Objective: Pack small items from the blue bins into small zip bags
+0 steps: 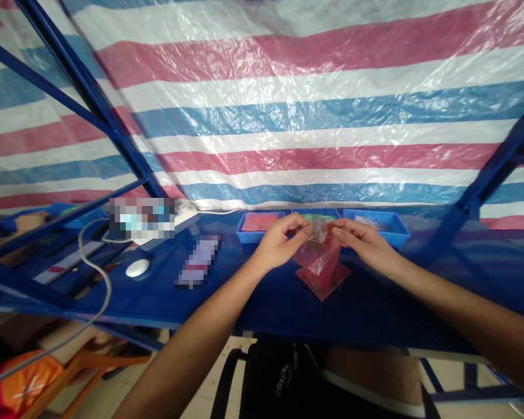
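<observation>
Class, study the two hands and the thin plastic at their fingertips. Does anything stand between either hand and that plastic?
Nothing visible does: the left hand and right hand both appear to pinch the plastic directly. The blue bins sit beyond them, near the striped sheet, not in between.

On the worktop (262, 308), we count three blue trays (250, 237) in a row, one white rounded object (137, 268) and at least two red plastic bags (323, 282); two wearer's hands (282, 241).
</observation>
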The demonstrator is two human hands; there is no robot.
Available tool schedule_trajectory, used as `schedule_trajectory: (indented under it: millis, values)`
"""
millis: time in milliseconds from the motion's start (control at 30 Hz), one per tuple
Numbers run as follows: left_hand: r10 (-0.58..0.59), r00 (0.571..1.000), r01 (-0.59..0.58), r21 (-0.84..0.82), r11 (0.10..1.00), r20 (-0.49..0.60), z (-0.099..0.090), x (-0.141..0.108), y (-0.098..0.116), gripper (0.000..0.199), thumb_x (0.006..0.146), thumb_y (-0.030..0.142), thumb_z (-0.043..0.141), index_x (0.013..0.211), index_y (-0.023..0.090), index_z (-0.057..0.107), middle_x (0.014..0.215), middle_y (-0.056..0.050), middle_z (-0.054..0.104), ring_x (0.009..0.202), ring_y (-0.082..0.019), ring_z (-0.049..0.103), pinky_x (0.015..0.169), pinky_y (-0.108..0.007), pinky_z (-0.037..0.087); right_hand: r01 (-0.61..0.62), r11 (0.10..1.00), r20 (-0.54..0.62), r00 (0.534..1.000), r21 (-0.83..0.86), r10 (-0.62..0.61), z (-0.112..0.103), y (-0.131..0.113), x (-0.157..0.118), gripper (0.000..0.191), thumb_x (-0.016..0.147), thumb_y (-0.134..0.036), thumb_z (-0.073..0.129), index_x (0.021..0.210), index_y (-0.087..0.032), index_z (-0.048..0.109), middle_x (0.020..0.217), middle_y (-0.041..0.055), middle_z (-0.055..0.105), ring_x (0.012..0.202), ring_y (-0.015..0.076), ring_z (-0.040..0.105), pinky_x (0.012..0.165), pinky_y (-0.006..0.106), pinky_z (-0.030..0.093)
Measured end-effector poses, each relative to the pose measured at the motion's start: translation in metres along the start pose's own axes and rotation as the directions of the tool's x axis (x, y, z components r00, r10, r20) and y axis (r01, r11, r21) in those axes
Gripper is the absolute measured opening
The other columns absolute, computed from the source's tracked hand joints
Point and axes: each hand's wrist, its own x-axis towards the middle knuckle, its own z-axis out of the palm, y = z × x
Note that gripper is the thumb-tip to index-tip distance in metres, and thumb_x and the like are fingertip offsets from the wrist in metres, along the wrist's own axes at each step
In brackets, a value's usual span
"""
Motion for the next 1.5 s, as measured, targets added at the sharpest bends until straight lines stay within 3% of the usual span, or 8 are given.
schedule_trajectory:
  millis: [133, 233, 400, 667, 900, 1067, 1233, 1500]
  values:
    - [-0.052, 0.997, 0.056, -0.071, 0.996, 0.058, 0.002, 0.000, 0.000, 0.032, 0.100, 0.047, 0.069, 0.098, 0.015, 0.065, 0.089, -0.002, 0.064, 0.075, -0.012, 0.057, 0.070, -0.024, 0.043, -0.050, 0.995, -0.005, 0.999, 0.087, 0.050, 0.000, 0.005, 0.000, 0.029, 0.092, -0.052, 0.080, 0.105, -0.025, 0.079, 0.079, -0.0008, 0.075, 0.062, 0.0150, 0.061, 0.063, 0.030, 0.051]
    - [-0.100, 0.991, 0.113, -0.169, 0.979, 0.088, 0.003, -0.001, 0.001, 0.036, 0.101, 0.048, 0.067, 0.122, 0.019, 0.062, 0.099, -0.004, 0.068, 0.083, -0.014, 0.063, 0.075, -0.025, 0.049, -0.090, 0.988, -0.039, 0.995, 0.128, 0.095, 0.001, 0.004, 0.000, 0.029, 0.089, -0.052, 0.082, 0.097, -0.025, 0.079, 0.076, -0.0007, 0.074, 0.060, 0.0148, 0.060, 0.058, 0.029, 0.049]
    - [-0.157, 0.980, 0.177, -0.178, 0.968, 0.123, 0.007, -0.001, -0.006, 0.076, 0.092, 0.042, 0.081, 0.156, 0.028, 0.044, 0.113, -0.006, 0.068, 0.080, -0.013, 0.065, 0.070, -0.023, 0.049, -0.139, 0.981, -0.097, 0.983, 0.137, 0.153, 0.002, 0.000, 0.000, 0.034, 0.083, -0.056, 0.086, 0.094, -0.024, 0.080, 0.077, 0.0005, 0.076, 0.061, 0.0167, 0.064, 0.058, 0.030, 0.050]
    - [-0.098, 0.993, 0.087, -0.143, 0.986, -0.066, 0.011, 0.004, -0.013, 0.052, 0.089, 0.031, 0.081, 0.135, 0.020, 0.060, 0.098, -0.002, 0.063, 0.077, -0.010, 0.062, 0.067, -0.019, 0.045, -0.169, 0.942, -0.060, 0.979, 0.289, 0.194, -0.001, 0.000, 0.001, 0.038, 0.095, -0.060, 0.071, 0.097, -0.024, 0.079, 0.090, 0.0078, 0.080, 0.068, 0.0229, 0.072, 0.060, 0.035, 0.057]
    - [-0.147, 0.975, 0.120, -0.163, 0.979, -0.165, 0.011, 0.005, -0.019, 0.039, 0.088, 0.036, 0.081, 0.118, 0.019, 0.062, 0.104, -0.002, 0.066, 0.078, -0.010, 0.068, 0.065, -0.019, 0.049, -0.141, 0.946, -0.043, 0.986, 0.291, 0.160, 0.000, 0.001, 0.001, 0.035, 0.083, -0.039, 0.087, 0.115, -0.027, 0.077, 0.101, 0.0044, 0.082, 0.086, 0.0222, 0.077, 0.077, 0.034, 0.060]
    - [-0.207, 0.977, 0.196, -0.183, 0.963, -0.047, 0.011, 0.004, -0.017, 0.040, 0.087, 0.040, 0.083, 0.116, 0.017, 0.066, 0.107, -0.006, 0.073, 0.075, -0.012, 0.070, 0.066, -0.021, 0.051, -0.063, 0.979, -0.075, 0.994, 0.194, 0.079, 0.000, 0.006, 0.000, 0.029, 0.082, -0.046, 0.089, 0.102, -0.027, 0.081, 0.094, 0.0022, 0.080, 0.074, 0.0180, 0.070, 0.069, 0.031, 0.056]
    - [-0.142, 0.990, 0.141, -0.200, 0.970, 0.010, 0.011, 0.004, -0.009, 0.035, 0.095, 0.045, 0.075, 0.113, 0.015, 0.073, 0.106, -0.009, 0.076, 0.092, -0.017, 0.071, 0.084, -0.027, 0.056, -0.044, 0.994, -0.136, 0.989, 0.095, 0.057, -0.001, 0.003, 0.000, 0.028, 0.085, -0.049, 0.087, 0.099, -0.026, 0.083, 0.081, 0.0012, 0.077, 0.059, 0.0145, 0.057, 0.056, 0.030, 0.045]
    - [-0.144, 0.988, 0.147, -0.055, 0.988, 0.055, 0.008, 0.002, 0.000, 0.040, 0.093, 0.050, 0.077, 0.115, 0.016, 0.076, 0.110, -0.010, 0.078, 0.098, -0.021, 0.073, 0.087, -0.030, 0.055, 0.003, 0.998, -0.203, 0.979, 0.066, 0.010, 0.001, 0.006, 0.002, 0.023, 0.085, -0.047, 0.088, 0.096, -0.027, 0.084, 0.096, 0.0027, 0.083, 0.084, 0.0201, 0.072, 0.082, 0.034, 0.056]
